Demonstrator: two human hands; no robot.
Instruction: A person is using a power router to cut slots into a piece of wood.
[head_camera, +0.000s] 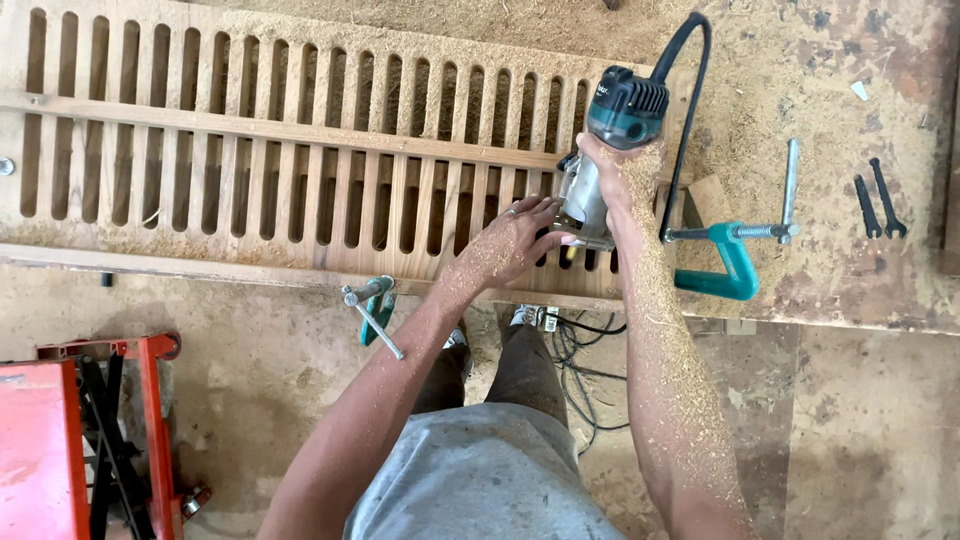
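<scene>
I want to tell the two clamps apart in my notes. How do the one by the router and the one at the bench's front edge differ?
The right clamp lies near the right hand; its teal frame shows whole, its screw running along the bench. The front clamp sits below the left hand, mostly hidden under the bench edge, its handle bar tilted. Both are teal with metal screws.

Right hand wraps the silver body of a compact router, teal-and-black top, black cord looping up behind it. Left hand lies flat beside the router base, fingers touching it. Both on a slotted wooden panel near the front edge of the sawdust-covered surface. Teal clamp grips that edge right of the router; second clamp left. Two black wrenches near the right edge. Forearms dusted with sawdust.
</scene>
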